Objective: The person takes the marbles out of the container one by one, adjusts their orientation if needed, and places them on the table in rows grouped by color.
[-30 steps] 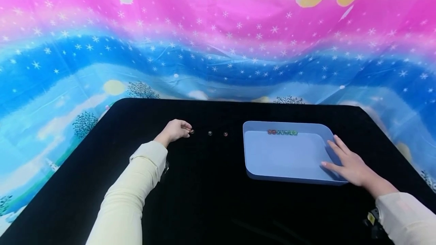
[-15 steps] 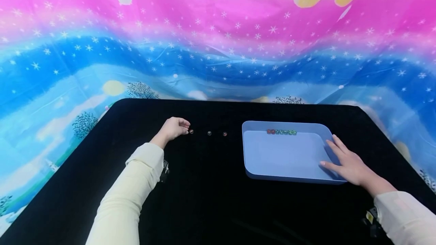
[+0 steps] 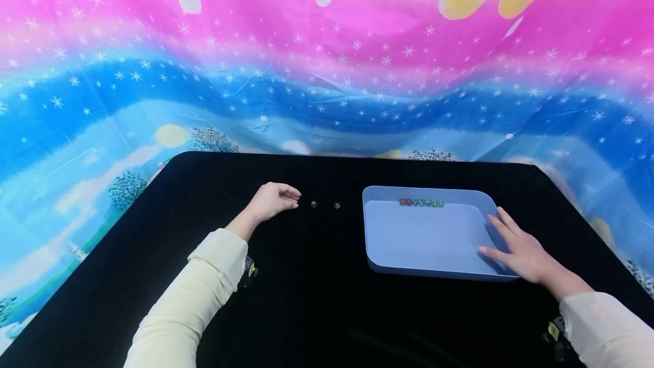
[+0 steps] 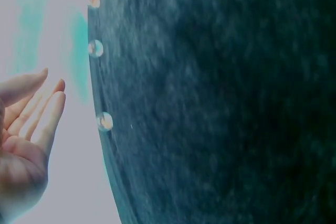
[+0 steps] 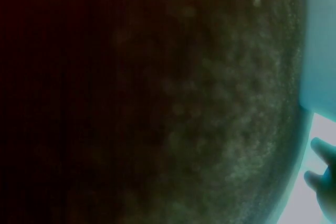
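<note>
My left hand (image 3: pixel 273 200) hovers over the black tabletop, thumb and fingers held apart with nothing between them. Just beyond its fingertips lie a clear marble (image 3: pixel 314 204) and a reddish marble (image 3: pixel 336 205). A third marble (image 4: pixel 105 121) shows in the left wrist view but is hidden by the hand in the head view. My right hand (image 3: pixel 523 251), fingers spread, rests at the right rim of a blue-grey tray (image 3: pixel 429 243). Along the tray's back wall, reddish marbles (image 3: pixel 405 202) and several green marbles (image 3: pixel 428 203) line up in a row.
A black cloth (image 3: pixel 317 311) covers the table. Behind its far edge hangs a pink and blue backdrop (image 3: pixel 327 90) with snowflakes. The tray takes up the right half, its side wall (image 5: pixel 320 40) showing in the right wrist view.
My left hand has shifted right, and the leftmost marble, visible before at its fingertips, is now covered in the head view. The right hand and tray keep their place.
</note>
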